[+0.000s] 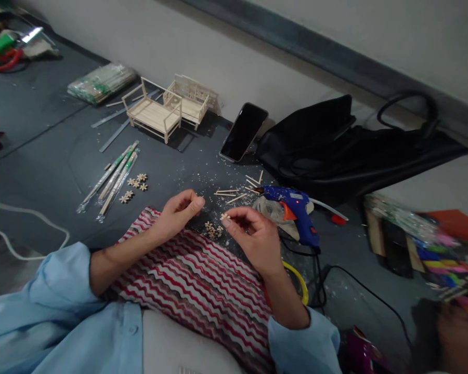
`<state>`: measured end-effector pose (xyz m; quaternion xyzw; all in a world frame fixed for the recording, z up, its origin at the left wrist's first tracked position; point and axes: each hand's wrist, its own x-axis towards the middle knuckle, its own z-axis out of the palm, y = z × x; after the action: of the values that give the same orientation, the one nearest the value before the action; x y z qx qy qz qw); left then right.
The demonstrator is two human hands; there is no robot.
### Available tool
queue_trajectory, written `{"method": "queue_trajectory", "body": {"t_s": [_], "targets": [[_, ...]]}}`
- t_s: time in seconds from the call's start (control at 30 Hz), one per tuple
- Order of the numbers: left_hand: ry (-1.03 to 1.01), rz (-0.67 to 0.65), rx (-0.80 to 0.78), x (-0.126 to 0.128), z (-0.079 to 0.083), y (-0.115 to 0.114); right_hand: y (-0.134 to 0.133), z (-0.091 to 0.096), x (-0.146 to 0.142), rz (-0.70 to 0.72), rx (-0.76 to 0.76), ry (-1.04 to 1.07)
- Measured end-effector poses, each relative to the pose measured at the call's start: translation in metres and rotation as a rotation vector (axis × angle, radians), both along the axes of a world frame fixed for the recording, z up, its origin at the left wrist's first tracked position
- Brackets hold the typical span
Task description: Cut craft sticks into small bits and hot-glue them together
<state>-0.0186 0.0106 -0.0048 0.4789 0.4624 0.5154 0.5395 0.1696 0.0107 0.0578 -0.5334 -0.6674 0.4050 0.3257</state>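
Note:
Between the thumb and forefinger of my right hand [255, 234] is a small pale wooden flower [225, 216]. My left hand [180, 210] is closed, thumb pressed to the curled fingers; whether anything is in it is hidden. Just below and between the hands lies a little pile of wooden flowers [212, 230]. Several more flowers [138, 182] rest to the left of my left hand. Short wooden sticks [230, 193] lie beyond my right hand. A blue hot glue gun [296, 208] lies to its right, with a crumpled whitish cloth beside it.
Two miniature wooden benches [156, 111] stand near the wall. A phone [244, 132] leans by a black bag [335, 150]. Wrapped sticks [115, 176] and metal rulers [117, 135] lie at left. The glue gun's black cord [359, 280] trails right. Striped cloth [195, 291] covers my lap.

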Motion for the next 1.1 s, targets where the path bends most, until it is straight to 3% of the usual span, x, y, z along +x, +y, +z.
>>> {"method": "queue_trajectory", "body": {"t_s": [0.13,0.27,0.5,1.1], "targets": [[-0.197,-0.157,-0.005,0.0034,0.0073,-0.0042,-0.0004,-0.003,-0.0019,0.03,0.005,-0.024],[-0.269,-0.256,-0.08,0.0046,0.0081,-0.0061,0.0004,-0.0052,-0.0013,0.071,0.011,-0.064],[-0.31,-0.289,-0.121,0.0052,0.0067,-0.0049,0.0007,-0.0059,-0.0005,0.116,0.051,-0.122],[-0.414,-0.297,-0.225,0.0022,0.0012,-0.0037,-0.0002,-0.0066,-0.001,0.06,0.014,-0.1]]}}
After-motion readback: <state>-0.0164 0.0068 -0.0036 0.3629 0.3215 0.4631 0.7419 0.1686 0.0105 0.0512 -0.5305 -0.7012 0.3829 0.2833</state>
